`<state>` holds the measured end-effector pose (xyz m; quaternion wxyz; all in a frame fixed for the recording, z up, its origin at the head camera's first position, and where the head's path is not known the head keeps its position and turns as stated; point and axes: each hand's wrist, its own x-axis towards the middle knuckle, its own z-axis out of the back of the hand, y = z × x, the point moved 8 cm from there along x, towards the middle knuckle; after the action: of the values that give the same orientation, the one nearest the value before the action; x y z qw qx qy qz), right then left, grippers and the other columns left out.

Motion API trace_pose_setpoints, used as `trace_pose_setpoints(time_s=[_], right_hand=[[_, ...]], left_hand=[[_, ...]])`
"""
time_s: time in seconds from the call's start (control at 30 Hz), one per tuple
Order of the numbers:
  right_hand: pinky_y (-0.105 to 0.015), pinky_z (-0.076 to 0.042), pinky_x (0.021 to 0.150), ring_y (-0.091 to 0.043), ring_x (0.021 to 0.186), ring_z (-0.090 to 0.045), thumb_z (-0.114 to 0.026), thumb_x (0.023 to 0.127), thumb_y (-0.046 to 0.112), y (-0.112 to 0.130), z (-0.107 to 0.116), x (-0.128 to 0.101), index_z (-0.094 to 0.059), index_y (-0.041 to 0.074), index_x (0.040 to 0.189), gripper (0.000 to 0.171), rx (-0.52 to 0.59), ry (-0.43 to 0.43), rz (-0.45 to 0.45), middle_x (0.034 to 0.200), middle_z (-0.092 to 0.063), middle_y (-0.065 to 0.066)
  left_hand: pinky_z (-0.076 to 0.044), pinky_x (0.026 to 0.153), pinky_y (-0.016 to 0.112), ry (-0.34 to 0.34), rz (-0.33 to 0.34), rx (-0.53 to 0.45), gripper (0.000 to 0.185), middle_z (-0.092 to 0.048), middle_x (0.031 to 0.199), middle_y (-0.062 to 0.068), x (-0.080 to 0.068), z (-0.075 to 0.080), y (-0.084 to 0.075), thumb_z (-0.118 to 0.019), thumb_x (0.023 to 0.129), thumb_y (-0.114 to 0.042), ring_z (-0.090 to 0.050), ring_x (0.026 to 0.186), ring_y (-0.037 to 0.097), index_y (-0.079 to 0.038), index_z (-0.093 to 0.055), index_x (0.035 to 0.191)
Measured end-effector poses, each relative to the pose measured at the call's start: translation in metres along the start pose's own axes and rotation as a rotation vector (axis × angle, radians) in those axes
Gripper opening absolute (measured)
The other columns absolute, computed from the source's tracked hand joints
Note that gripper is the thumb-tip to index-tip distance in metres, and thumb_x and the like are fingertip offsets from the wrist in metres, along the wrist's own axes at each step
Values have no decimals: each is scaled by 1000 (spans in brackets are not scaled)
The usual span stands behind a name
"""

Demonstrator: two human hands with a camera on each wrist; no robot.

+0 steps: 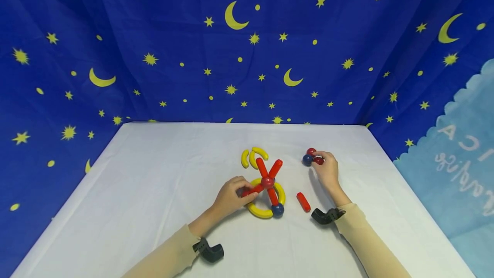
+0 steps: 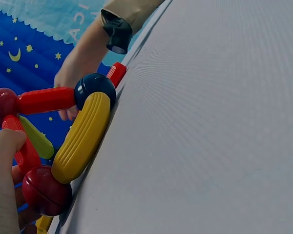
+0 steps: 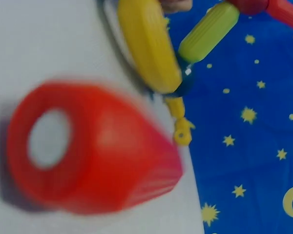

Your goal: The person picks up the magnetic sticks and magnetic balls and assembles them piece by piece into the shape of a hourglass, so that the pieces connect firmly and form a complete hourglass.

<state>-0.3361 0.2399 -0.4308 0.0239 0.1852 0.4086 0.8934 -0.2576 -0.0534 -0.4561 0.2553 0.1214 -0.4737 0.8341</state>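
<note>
A toy structure (image 1: 267, 188) stands mid-table: red sticks fan out from a dark red ball (image 1: 267, 181) over a yellow ring (image 1: 259, 212), with a blue ball (image 1: 277, 209) at the front. My left hand (image 1: 243, 189) grips its left red stick (image 1: 250, 191); the thumb (image 2: 5, 185) lies by that stick (image 2: 22, 146) in the left wrist view. My right hand (image 1: 318, 158) pinches a red ball (image 1: 319, 161) in a small cluster with a blue ball (image 1: 307, 160) and another red ball (image 1: 311, 152). A loose red stick (image 1: 303, 201) lies between the hands.
Three yellow curved pieces (image 1: 252, 157) lie just behind the structure. The white table (image 1: 154, 183) is backed and flanked by blue star-patterned cloth (image 1: 154, 55). The right wrist view is filled by the blurred loose red stick (image 3: 88, 151), with the yellow ring (image 3: 149, 44) behind it.
</note>
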Motion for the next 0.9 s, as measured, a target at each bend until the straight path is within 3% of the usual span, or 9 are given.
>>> trace_pose_setpoints(time_s=[0.13, 0.23, 0.37, 0.5, 0.63, 0.73, 0.9], right_hand=[[-35, -45, 77, -38, 92, -58, -60, 75, -3, -11, -3, -1, -65, -10, 107, 33, -52, 11, -70, 104, -64, -31], [-28, -43, 73, -36, 89, -59, -62, 76, -2, -11, -3, -2, -64, -9, 108, 34, -45, -5, -101, 103, -65, -30], [-19, -41, 74, -35, 93, -59, -65, 79, 0, 3, 2, -3, -62, -8, 114, 36, 46, -60, -88, 109, -62, -29], [-10, -44, 76, -28, 94, -63, -69, 82, 3, 40, 6, -8, -61, -6, 115, 35, 214, -67, -11, 113, -63, -25], [-7, -48, 79, -7, 90, -62, -72, 82, 7, 91, -3, -15, -59, -2, 120, 41, 406, 58, 70, 114, -63, -22], [-9, -49, 82, 0, 89, -61, -73, 82, 8, 126, -16, -20, -55, 0, 124, 46, 500, 192, 124, 114, -63, -22], [-14, -51, 83, -4, 89, -62, -73, 82, 8, 165, -35, -29, -54, 2, 127, 49, 507, 371, 233, 112, -64, -22]], left_hand=[[-45, 64, 18, 1, -5, 4, 14, -60, 75, -6, 0, 0, 0, -79, 77, -21, -50, 71, 5, -13, -70, 84], [-45, 63, 18, 1, -7, 6, 14, -60, 76, -6, 1, 1, -1, -79, 77, -21, -50, 71, 5, -13, -70, 84], [-45, 63, 19, 5, -4, 6, 13, -60, 76, -6, 1, 2, -1, -78, 77, -21, -50, 71, 6, -13, -70, 85], [-44, 62, 18, 10, -4, 8, 13, -59, 75, -6, 0, 1, -1, -78, 78, -21, -49, 70, 6, -14, -70, 85], [-43, 61, 18, 13, -14, 2, 12, -59, 75, -6, 0, 0, 0, -78, 78, -20, -49, 69, 6, -14, -70, 85], [-44, 62, 18, 15, -28, -1, 12, -60, 75, -6, 0, -1, 1, -77, 78, -21, -50, 70, 5, -14, -71, 86], [-46, 63, 19, 8, -45, 3, 14, -61, 75, -6, 0, -1, -1, -77, 79, -23, -51, 70, 4, -14, -71, 86]])
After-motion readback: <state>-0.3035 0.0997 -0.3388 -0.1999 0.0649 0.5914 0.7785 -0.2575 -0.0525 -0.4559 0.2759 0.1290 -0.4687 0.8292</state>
